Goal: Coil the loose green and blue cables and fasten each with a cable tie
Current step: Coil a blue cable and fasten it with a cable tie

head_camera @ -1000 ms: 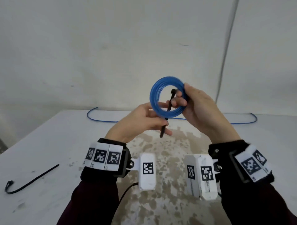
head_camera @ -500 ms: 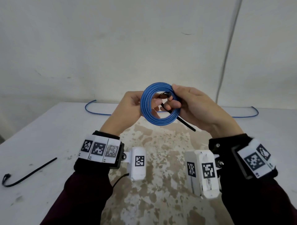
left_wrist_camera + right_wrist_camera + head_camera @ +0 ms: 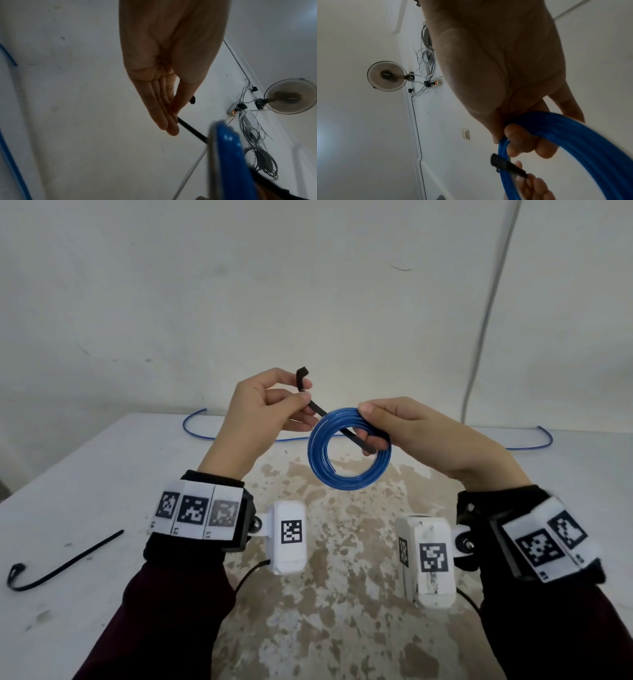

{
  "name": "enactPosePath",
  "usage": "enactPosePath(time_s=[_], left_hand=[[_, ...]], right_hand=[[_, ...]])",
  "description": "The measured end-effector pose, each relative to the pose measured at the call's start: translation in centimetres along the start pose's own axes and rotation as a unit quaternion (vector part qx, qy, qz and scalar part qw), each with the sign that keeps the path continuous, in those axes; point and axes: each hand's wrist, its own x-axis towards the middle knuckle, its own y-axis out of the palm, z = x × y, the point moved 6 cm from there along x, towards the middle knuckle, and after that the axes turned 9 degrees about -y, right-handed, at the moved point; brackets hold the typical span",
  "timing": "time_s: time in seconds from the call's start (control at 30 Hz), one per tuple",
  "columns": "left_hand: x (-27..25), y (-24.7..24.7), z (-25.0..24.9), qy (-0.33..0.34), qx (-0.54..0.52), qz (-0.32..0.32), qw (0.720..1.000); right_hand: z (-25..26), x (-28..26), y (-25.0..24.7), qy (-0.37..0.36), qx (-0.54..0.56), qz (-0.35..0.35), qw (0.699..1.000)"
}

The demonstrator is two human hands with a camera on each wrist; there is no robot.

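Observation:
The blue cable coil (image 3: pixel 346 477) hangs in the air above the table, held at its upper right by my right hand (image 3: pixel 371 422), whose thumb and fingers curl round the strands (image 3: pixel 573 132). A black cable tie (image 3: pixel 317 409) runs through the coil's hole. My left hand (image 3: pixel 294 397) pinches the tie near its bent tip, up and left of the coil. In the left wrist view the tie (image 3: pixel 190 129) leaves my fingers (image 3: pixel 164 121) and passes behind the blurred blue coil (image 3: pixel 228 155). No green cable is in view.
A second black cable tie (image 3: pixel 65 563) lies on the white table (image 3: pixel 85 474) at the left. A loose blue cable (image 3: pixel 527 443) runs along the table's far edge by the wall. The tabletop's middle is worn brown.
My left hand has come out from behind the coil and risen up-left with the tie's tip pinched in it. The coil has dropped lower and tilted in my right hand.

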Motion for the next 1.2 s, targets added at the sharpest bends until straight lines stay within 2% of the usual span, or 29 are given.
enactPosePath(time_s=[0.27, 0.47, 0.77, 0.9, 0.97, 1.03, 1.1, 1.2], left_hand=[[-1.6, 3.6, -1.2, -0.037, 0.013, 0.11, 0.993], [-1.9, 4.4, -1.2, -0.047, -0.011, 0.135, 0.99], [-1.8, 3.9, -1.2, -0.029, 0.0, 0.112, 0.993], [-1.6, 3.8, -0.8, -0.028, -0.001, 0.074, 0.997], [-1.4, 3.5, -0.7, -0.029, -0.014, 0.054, 0.998], [-1.2, 3.0, -0.6, -0.028, -0.033, 0.038, 0.998], [-1.0, 2.7, -0.5, -0.027, -0.041, 0.033, 0.998], [-1.0, 2.8, -0.4, -0.025, -0.039, 0.036, 0.998]], right_hand=[[0.3, 0.2, -0.1, -0.013, -0.006, -0.03, 0.999], [0.2, 0.3, -0.2, -0.026, 0.007, -0.028, 0.999], [-0.1, 0.6, 0.4, -0.001, 0.016, -0.059, 0.998], [-0.5, 0.5, -0.3, 0.028, 0.015, -0.127, 0.991], [0.7, 0.2, -1.4, -0.029, -0.026, -0.153, 0.987], [1.9, -0.1, -1.7, -0.083, -0.064, -0.128, 0.986], [2.4, -0.2, -1.2, -0.086, -0.063, -0.096, 0.99], [3.0, 0.1, -0.6, -0.097, -0.047, -0.12, 0.987]])
